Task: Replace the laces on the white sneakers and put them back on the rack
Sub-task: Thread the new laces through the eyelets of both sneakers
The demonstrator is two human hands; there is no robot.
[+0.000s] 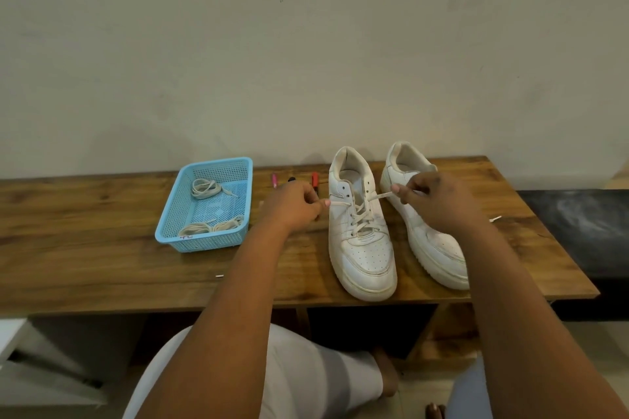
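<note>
Plain off-white wall (306, 44) fills the upper half of the frame, faintly smudged, evenly lit. Brown wood-grain table (102, 269) spans the middle, butted against the wall. Dark bench-like surface (578, 231) at right edge. Pale tiled floor (422, 395) at bottom; white furniture (13, 337), lower left.

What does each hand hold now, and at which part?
Each holds one end of the white lace threaded in the left sneaker: left hand the left end, right hand the right end.
</note>
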